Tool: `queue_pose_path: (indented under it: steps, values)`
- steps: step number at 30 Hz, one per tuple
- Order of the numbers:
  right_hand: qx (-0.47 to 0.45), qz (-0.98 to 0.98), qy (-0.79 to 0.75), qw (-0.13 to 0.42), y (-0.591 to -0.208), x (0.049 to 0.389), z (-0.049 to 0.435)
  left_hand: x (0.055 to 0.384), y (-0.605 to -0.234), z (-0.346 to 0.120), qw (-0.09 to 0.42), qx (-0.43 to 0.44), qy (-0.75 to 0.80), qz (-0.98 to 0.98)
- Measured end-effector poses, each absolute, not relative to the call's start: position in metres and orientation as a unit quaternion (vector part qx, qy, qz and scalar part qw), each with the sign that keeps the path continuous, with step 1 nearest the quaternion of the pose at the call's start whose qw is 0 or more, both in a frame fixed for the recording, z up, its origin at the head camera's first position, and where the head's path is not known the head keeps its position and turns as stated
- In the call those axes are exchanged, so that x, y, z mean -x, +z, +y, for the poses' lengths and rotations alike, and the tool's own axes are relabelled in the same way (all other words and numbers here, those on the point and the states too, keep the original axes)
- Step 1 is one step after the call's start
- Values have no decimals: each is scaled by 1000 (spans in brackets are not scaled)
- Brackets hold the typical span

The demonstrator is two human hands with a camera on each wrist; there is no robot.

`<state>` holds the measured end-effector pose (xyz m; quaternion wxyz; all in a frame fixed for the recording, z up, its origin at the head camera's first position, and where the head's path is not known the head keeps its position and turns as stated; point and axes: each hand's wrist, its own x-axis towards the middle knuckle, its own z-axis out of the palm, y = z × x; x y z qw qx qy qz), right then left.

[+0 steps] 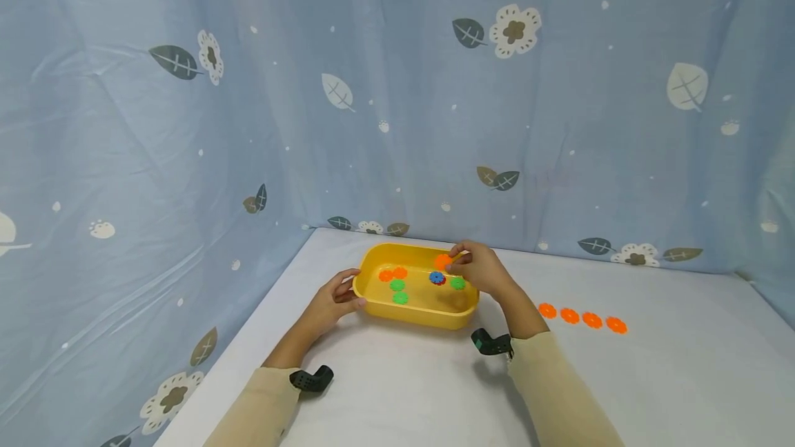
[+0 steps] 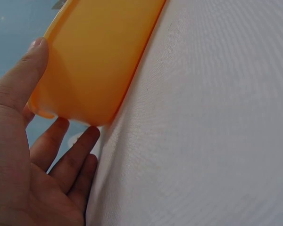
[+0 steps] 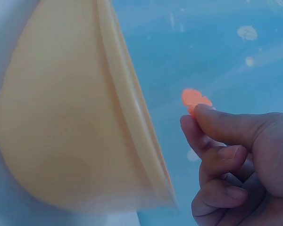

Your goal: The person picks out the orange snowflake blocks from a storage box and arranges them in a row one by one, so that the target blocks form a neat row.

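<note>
Right hand (image 1: 479, 270): pinches one orange flower-shaped piece (image 3: 193, 98) above yellow tray (image 1: 406, 313). Left hand (image 1: 327, 303): holds tray's left end. Tray: on worktop (image 1: 683, 385). Four orange discs (image 1: 592, 321): in a row, right of tray.

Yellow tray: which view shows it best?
The head view: it shows the yellow tray nearly whole, with its inside and flower-shaped pieces there. The left wrist view shows mostly outer wall beside the left hand; the right wrist view, outer wall and rim.
</note>
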<state>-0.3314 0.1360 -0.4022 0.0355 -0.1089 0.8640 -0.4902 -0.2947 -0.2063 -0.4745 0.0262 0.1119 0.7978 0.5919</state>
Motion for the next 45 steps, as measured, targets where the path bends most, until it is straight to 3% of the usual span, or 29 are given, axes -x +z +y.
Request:
queue_pose_path:
  steps: [19, 36, 45]
  values:
    - [54, 866, -496, 32, -400, 318, 202, 279, -444, -204, 51, -136, 594, 791]
    - [32, 874, -484, 30, -417, 298, 267, 280, -446, -204, 49, -128, 591, 795]
    - [20, 890, -454, 20, -425, 287, 315, 296, -473, -208, 39, -113, 593, 796]
